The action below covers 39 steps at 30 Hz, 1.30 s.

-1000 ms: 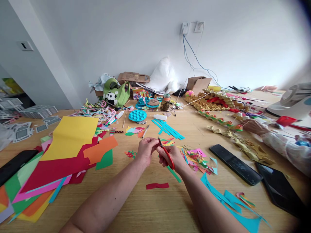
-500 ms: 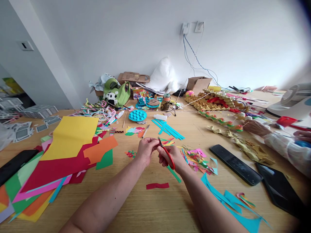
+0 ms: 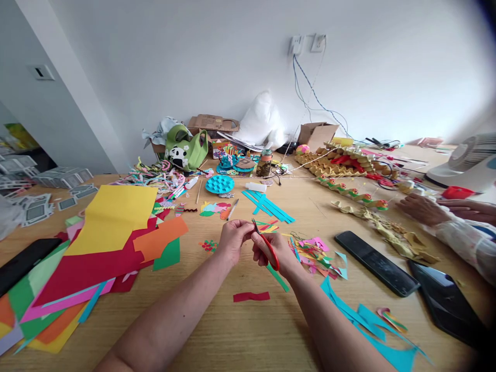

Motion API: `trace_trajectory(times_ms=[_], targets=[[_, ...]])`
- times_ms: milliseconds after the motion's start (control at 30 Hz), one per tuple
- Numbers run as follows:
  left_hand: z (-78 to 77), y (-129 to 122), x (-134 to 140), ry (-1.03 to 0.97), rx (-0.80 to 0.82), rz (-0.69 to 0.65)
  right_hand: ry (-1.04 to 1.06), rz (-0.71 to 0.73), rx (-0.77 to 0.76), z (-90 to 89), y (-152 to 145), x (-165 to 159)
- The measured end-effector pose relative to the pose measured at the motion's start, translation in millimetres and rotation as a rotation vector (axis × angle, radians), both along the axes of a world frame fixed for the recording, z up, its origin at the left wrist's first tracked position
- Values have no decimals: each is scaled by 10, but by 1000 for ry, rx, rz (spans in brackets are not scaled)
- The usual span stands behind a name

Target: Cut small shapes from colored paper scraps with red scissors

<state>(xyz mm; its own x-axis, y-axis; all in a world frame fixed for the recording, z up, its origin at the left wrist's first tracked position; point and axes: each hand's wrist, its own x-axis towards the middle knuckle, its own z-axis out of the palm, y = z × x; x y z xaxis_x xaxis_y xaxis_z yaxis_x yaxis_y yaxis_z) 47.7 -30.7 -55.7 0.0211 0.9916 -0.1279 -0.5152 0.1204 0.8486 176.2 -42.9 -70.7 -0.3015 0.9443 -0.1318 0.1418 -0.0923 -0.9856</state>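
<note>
Red-handled scissors (image 3: 270, 251) are gripped in my right hand (image 3: 277, 250), their blades pointing up and left towards my other hand. My left hand (image 3: 233, 238) is closed in a pinch at the blade tips; whatever lies between its fingers is too small to make out. Beneath my right hand a green paper strip (image 3: 278, 279) lies on the table. A short red paper strip (image 3: 251, 297) rests closer to me. Small red and green paper dots (image 3: 209, 246) are gathered left of my left hand. Blue paper strips (image 3: 268, 205) lie crossed beyond both hands.
Coloured paper sheets (image 3: 116, 219) are piled at the left. Paper scraps (image 3: 320, 256), a black phone (image 3: 375, 262) and a dark tablet (image 3: 445, 299) lie at the right. Another person's hands (image 3: 424, 209) are near egg-carton pieces (image 3: 391, 232). A fan (image 3: 470, 163) stands far right.
The co-worker's hands at the right have shifted, and both now show close together. My own hands and the scissors have hardly moved.
</note>
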Motion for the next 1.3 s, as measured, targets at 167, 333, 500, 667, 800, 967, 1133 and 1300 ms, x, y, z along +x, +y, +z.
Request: trace_trajectory(times_ms=[167,333,500,667,800,967,1133,1300], targets=[[-10,-1,2,-3,-2,1,-5,-11,-5,17,-9,-11],[-18,2,2,-16,3,0,-8,-17,-7,34,-17,-11],[-18,6,5,-25,-2,6,-8,-15,-9,32,-15,-16],[-17,4,6,-25,1,-2,3,-10,-6,20,-7,-17],[-11,1,5,-20,-3,-1,12,-11,-13,6,-3,-9],[-2,-3,7,-20,-6,-3,14,-7,-12,0,7,-7],[5,-5,8,-21,-7,-2,12,-5,-17,1,10,-4],[2,7,4,-9,-3,2,-4,-6,-9,17,1,-10]])
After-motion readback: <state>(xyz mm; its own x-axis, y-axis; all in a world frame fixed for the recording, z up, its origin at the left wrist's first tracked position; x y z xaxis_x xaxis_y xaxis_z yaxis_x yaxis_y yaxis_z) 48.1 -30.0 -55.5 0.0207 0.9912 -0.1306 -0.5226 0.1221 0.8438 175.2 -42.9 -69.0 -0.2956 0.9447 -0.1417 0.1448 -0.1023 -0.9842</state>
